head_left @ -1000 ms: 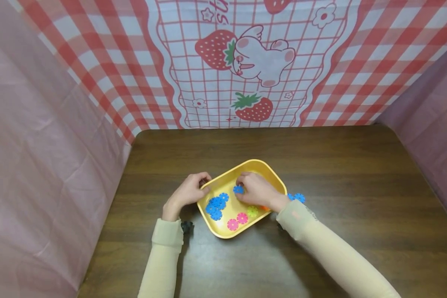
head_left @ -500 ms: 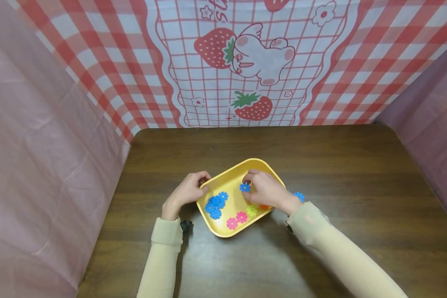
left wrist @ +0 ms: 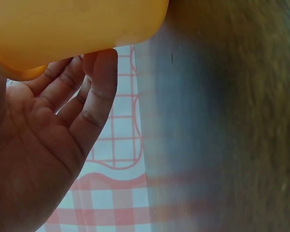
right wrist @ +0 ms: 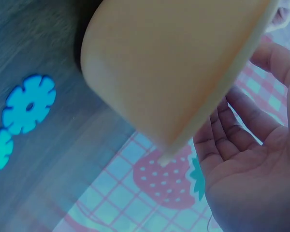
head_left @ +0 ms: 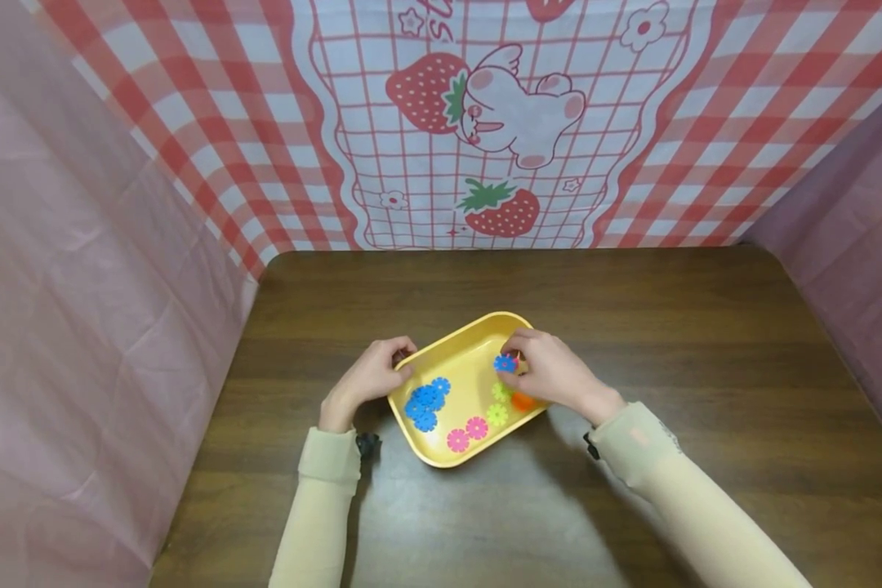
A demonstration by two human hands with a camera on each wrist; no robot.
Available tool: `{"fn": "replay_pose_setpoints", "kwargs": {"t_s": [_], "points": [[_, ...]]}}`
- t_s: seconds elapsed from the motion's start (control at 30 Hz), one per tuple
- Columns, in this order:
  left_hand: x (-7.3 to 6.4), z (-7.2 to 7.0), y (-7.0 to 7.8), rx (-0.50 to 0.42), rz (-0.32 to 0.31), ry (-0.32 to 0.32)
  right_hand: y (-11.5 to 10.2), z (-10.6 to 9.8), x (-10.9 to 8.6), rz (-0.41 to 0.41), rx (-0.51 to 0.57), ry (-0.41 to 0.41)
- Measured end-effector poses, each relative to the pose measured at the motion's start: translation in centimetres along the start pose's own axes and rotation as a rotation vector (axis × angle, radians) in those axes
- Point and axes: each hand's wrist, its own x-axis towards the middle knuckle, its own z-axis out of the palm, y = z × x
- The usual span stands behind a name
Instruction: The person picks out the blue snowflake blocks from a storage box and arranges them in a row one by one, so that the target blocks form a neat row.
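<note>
With my right hand [head_left: 559,377] I pinch one blue disc [head_left: 504,363] between thumb and fingertips, at the tray's [head_left: 465,376] right end — my left [head_left: 371,376] grips its left corner, thumb at the rim. In the tray, more blue discs [head_left: 425,402] heap leftward — pink discs [head_left: 467,434] lie along its near side.

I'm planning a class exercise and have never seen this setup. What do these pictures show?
No machine: a person works with two bare hands. One camera, on the head, looks down at a brown wood-grain table; the others sit on each wrist. The left hand grips the rim of a yellow rounded rectangular plastic tray. Over the tray, the right hand pinches a blue notched flower-like disc. Inside lie blue notched discs, pink notched discs, yellow-green notched discs and an orange piece. The right wrist picture adds two more blue discs on the table, outside the tray.
</note>
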Motion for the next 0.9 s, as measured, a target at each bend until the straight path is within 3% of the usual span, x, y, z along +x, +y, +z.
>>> {"fn": "replay_pose_setpoints", "kwargs": {"t_s": [0.3, 0.57, 0.9], "points": [[0.0, 0.0, 0.0, 0.004, -0.014, 0.004, 0.8, -1.3, -1.0, 0.071, 0.026, 0.02], [0.0, 0.0, 0.1, 0.003, -0.018, -0.001, 2.4, -2.3, -1.8, 0.067, 0.018, 0.077], [0.0, 0.1, 0.1, -0.001, -0.018, 0.0, 3.9, -3.3, -3.3, 0.125, 0.038, 0.094]]}}
